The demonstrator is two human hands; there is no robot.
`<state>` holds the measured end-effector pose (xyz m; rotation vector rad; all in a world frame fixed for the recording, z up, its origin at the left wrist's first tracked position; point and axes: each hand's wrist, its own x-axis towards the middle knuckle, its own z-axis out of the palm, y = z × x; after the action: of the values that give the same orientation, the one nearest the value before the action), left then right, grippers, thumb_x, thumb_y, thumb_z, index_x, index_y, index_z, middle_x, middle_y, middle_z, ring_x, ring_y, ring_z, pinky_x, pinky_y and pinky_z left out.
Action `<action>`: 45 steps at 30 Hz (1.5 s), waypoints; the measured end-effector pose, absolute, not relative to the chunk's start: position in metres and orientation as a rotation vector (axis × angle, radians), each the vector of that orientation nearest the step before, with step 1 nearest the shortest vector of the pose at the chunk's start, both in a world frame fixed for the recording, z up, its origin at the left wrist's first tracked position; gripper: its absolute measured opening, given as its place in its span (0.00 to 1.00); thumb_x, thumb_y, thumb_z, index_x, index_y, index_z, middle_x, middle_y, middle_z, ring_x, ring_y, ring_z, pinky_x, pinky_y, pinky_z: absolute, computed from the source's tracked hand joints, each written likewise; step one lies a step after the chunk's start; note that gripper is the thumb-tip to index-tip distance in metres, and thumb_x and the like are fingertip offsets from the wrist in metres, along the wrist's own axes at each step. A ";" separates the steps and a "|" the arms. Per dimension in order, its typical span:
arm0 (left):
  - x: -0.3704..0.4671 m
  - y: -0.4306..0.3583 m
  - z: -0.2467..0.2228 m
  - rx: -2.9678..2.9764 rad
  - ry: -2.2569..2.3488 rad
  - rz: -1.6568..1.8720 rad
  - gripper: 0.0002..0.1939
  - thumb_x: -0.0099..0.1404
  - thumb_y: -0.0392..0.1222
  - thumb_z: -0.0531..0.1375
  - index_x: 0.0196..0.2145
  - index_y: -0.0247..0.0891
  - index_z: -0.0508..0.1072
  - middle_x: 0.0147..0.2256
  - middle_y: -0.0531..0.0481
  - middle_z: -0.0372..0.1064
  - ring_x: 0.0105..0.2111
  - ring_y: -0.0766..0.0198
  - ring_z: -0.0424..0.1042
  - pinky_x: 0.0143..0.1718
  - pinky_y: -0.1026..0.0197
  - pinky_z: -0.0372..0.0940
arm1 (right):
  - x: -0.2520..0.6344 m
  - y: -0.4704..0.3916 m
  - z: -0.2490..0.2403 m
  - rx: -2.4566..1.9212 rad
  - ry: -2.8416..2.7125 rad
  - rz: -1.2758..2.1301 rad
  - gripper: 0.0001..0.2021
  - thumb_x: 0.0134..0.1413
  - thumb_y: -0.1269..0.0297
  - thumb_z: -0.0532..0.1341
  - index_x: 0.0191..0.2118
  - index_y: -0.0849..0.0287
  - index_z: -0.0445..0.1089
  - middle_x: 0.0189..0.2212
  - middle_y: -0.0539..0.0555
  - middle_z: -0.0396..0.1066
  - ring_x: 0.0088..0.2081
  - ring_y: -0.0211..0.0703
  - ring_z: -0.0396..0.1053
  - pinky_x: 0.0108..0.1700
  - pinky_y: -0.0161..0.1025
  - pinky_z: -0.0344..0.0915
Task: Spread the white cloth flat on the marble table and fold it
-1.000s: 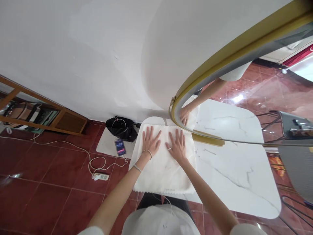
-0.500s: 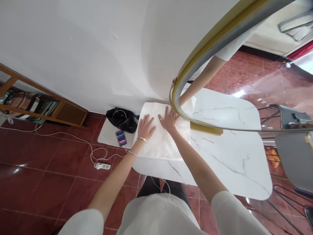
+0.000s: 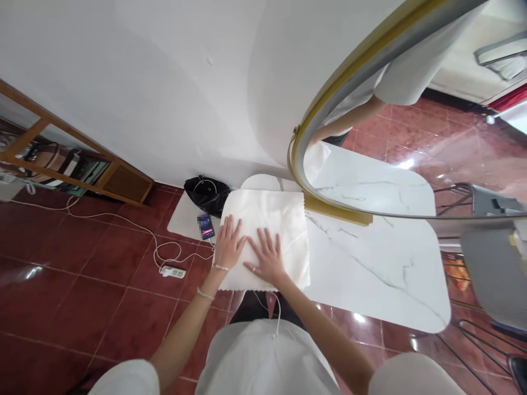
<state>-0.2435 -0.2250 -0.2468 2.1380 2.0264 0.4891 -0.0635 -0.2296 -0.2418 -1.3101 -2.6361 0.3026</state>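
A white cloth (image 3: pixel 284 219) with scalloped edges lies flat at the left end of the white marbled table (image 3: pixel 370 274). Its near edge reaches the table's front edge. My left hand (image 3: pixel 229 245) rests palm down on the cloth's left part, fingers spread. To its right, my right hand (image 3: pixel 267 257) also presses flat on the cloth, with fingers apart and a ring on one of them. The two thumb sides are close together. Neither hand grips anything.
A gold-framed round mirror (image 3: pixel 304 137) stands on the table against the wall. On a low white surface at left are a black bag (image 3: pixel 208 195) and a phone (image 3: pixel 206 226). Cables run to a power strip (image 3: pixel 173 272) on the tiled floor. Grey chairs (image 3: pixel 494 269) stand at right.
Both hands and the cloth have slid toward my body, the cloth also slightly left. A strip of bare table now shows behind the cloth.
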 end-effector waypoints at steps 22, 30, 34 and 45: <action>-0.127 -0.206 -0.245 2.278 1.770 0.495 0.28 0.71 0.47 0.49 0.67 0.43 0.52 0.69 0.44 0.40 0.69 0.56 0.37 0.67 0.47 0.45 | 0.038 -0.260 -0.251 -1.737 -2.461 0.061 0.37 0.61 0.42 0.52 0.70 0.49 0.42 0.71 0.57 0.34 0.70 0.61 0.34 0.65 0.64 0.36; -0.198 -0.220 -0.247 2.136 2.027 0.494 0.28 0.71 0.48 0.50 0.66 0.40 0.55 0.68 0.40 0.42 0.69 0.51 0.40 0.66 0.44 0.45 | -0.026 -0.239 -0.244 -1.469 -2.585 0.185 0.37 0.59 0.39 0.52 0.69 0.50 0.46 0.70 0.59 0.38 0.70 0.61 0.33 0.65 0.65 0.34; -0.204 -0.226 -0.248 2.082 2.112 0.512 0.28 0.71 0.48 0.49 0.65 0.39 0.56 0.68 0.40 0.41 0.69 0.51 0.40 0.66 0.43 0.44 | -0.034 -0.237 -0.244 -1.411 -2.587 0.198 0.37 0.59 0.39 0.52 0.69 0.49 0.47 0.70 0.59 0.39 0.70 0.59 0.33 0.66 0.64 0.35; -0.153 -0.224 -0.246 2.109 2.058 0.447 0.28 0.72 0.46 0.47 0.67 0.38 0.52 0.69 0.41 0.36 0.69 0.52 0.35 0.67 0.44 0.41 | 0.012 -0.250 -0.249 -1.486 -2.551 0.132 0.34 0.62 0.43 0.50 0.69 0.51 0.47 0.70 0.57 0.42 0.70 0.57 0.36 0.66 0.62 0.36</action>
<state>-0.1527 -0.2235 -0.2456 2.1093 2.0580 0.4468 0.0119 -0.2498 -0.2490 -1.4862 -2.5509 0.1315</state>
